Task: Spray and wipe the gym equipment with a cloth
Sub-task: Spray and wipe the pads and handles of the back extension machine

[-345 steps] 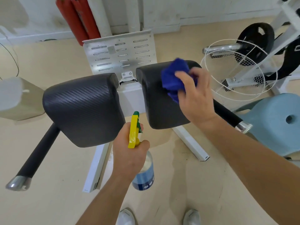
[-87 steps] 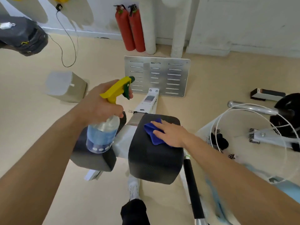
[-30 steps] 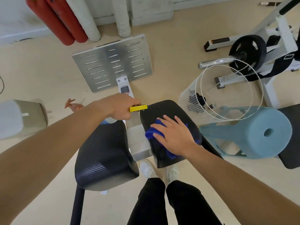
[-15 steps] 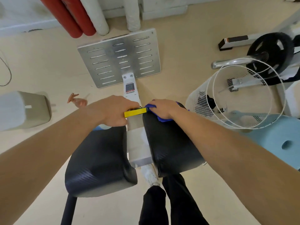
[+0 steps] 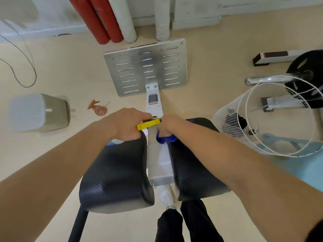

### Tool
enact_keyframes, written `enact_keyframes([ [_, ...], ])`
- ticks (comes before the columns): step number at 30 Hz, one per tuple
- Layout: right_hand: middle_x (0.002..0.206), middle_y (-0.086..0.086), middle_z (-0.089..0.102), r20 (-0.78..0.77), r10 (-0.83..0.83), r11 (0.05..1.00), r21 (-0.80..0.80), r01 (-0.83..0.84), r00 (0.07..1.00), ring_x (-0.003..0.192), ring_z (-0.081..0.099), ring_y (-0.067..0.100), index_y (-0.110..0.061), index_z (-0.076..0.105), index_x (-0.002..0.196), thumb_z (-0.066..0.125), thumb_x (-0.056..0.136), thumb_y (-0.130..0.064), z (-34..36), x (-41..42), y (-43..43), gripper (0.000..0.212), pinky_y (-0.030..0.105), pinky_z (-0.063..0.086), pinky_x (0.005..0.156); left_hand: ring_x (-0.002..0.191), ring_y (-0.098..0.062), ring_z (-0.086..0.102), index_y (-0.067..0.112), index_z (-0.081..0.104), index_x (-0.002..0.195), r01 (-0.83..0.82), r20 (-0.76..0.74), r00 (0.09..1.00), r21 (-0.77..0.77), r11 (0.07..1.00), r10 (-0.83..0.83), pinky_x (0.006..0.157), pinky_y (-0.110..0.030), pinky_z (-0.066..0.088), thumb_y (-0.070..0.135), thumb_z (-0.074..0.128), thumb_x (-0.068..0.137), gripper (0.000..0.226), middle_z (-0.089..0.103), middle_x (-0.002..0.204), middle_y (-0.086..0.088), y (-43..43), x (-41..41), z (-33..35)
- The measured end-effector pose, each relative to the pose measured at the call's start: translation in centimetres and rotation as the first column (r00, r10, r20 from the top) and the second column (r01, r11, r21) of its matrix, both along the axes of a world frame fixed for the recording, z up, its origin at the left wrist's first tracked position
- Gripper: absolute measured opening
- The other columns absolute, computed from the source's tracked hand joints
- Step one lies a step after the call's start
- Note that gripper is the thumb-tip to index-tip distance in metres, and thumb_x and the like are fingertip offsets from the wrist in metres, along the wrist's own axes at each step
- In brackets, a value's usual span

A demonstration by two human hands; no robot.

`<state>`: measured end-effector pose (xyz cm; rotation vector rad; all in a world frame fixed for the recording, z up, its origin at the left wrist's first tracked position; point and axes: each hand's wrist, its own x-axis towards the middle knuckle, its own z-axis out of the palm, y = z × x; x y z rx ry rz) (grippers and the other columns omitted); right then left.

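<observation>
Left hand (image 5: 126, 125) clamped on the spray bottle (image 5: 148, 124), right hand (image 5: 170, 125) gripping the blue cloth (image 5: 165, 139) at the right pad's (image 5: 194, 163) far edge, we risk bumping knuckles and misfiring

Left forearm (image 5: 61, 172), right forearm (image 5: 236, 163): bare from wrist to frame edge. Left hand (image 5: 127, 124), right hand (image 5: 170, 124): bare, plain. Dark patch (image 5: 316, 233) at bottom right corner, on right upper arm: possibly sleeve hem, cannot tell. Trousers (image 5: 188, 224): black, plain, loose, both legs visible at bottom edge. Shoe (image 5: 166, 198): white, textured upper, one only showing; details blurred.
</observation>
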<state>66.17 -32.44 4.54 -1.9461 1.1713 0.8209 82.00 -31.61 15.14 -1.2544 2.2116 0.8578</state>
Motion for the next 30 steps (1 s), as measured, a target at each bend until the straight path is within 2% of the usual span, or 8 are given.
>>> enact_keyframes([
  [8,0.102,0.007,0.064,0.092,-0.505,0.86,-0.036,0.51,0.858,0.09,0.057,0.026,-0.015,0.059,0.11,0.039,0.102,-0.05,-2.9,-7.2,0.0,0.042,0.038,0.044,0.082,0.094,-0.023,0.061,0.039,0.05,0.105,0.029,-0.07,0.997,0.033,0.999,-0.027,0.086,-0.038,0.051,0.013,0.068,0.085,0.037,0.065,0.099,0.004,1.9,-1.2,-0.2],
  [13,0.141,0.007,0.056,0.157,-0.568,0.813,-0.041,0.58,0.808,0.123,0.053,0.028,-0.021,0.047,0.146,0.04,0.104,-0.039,0.6,-13.7,4.3,0.046,0.037,0.039,0.103,0.102,-0.026,0.063,0.03,0.057,0.12,0.125,-0.067,0.99,0.016,0.992,-0.124,0.091,-0.041,0.051,0.017,0.069,0.085,0.039,0.068,0.109,0.0,2.4,-3.2,0.8],
  [16,0.161,0.003,0.03,0.18,-0.541,0.827,-0.067,0.559,0.822,0.143,0.035,0.025,-0.026,0.03,0.156,0.037,0.105,-0.039,4.3,-14.6,8.0,0.053,0.036,0.029,0.113,0.092,-0.022,0.06,0.035,0.054,0.111,0.188,-0.108,0.977,0.002,0.982,-0.186,0.083,-0.037,0.05,0.022,0.067,0.087,0.03,0.065,0.101,0.006,2.6,-5.0,1.5],
  [19,0.165,-0.002,0.017,0.261,-0.438,0.873,-0.106,0.477,0.86,0.152,0.014,0.017,-0.031,0.024,0.157,0.036,0.106,-0.04,7.5,-14.8,12.3,0.053,0.038,0.012,0.121,0.084,-0.021,0.059,0.036,0.054,0.108,0.254,-0.103,0.962,0.0,0.967,-0.253,0.079,-0.04,0.053,0.021,0.066,0.088,0.028,0.064,0.092,0.003,2.9,-6.8,2.3],
  [23,0.162,-0.012,0.026,0.402,-0.392,0.868,-0.136,0.477,0.828,0.148,0.025,0.009,-0.037,0.034,0.152,0.048,0.103,-0.028,9.5,-16.9,16.8,0.052,0.032,0.015,0.123,0.079,-0.022,0.059,0.039,0.05,0.101,0.319,-0.072,0.946,0.016,0.948,-0.317,0.076,-0.041,0.054,0.016,0.063,0.083,0.032,0.063,0.085,0.003,3.0,-8.6,2.9],
  [25,0.157,-0.01,0.038,0.495,-0.542,0.725,-0.132,0.676,0.679,0.142,0.038,0.012,-0.032,0.046,0.146,0.055,0.098,-0.013,9.5,-18.0,18.1,0.053,0.028,0.026,0.119,0.077,-0.022,0.058,0.04,0.048,0.097,0.336,-0.066,0.941,0.039,0.941,-0.333,0.072,-0.038,0.052,0.015,0.063,0.081,0.033,0.062,0.083,0.002,2.7,-9.4,3.0],
  [28,0.13,-0.011,0.061,0.585,-0.775,0.238,-0.078,0.968,0.238,0.119,0.057,0.014,-0.03,0.056,0.137,0.058,0.097,-0.012,9.6,-19.3,19.0,0.044,0.023,0.038,0.101,0.077,-0.022,0.057,0.039,0.047,0.097,0.37,-0.032,0.929,0.066,0.927,-0.368,0.067,-0.032,0.045,0.014,0.063,0.078,0.036,0.061,0.083,0.001,2.3,-10.7,3.1],
  [30,0.122,-0.009,0.064,0.561,-0.824,0.056,-0.05,0.997,0.074,0.108,0.058,0.013,-0.03,0.054,0.138,0.056,0.099,-0.018,9.7,-19.9,19.2,0.041,0.028,0.043,0.093,0.078,-0.021,0.058,0.035,0.05,0.099,0.373,-0.027,0.928,0.079,0.924,-0.372,0.064,-0.029,0.04,0.014,0.065,0.079,0.033,0.061,0.084,0.0,2.0,-11.7,3.1],
])
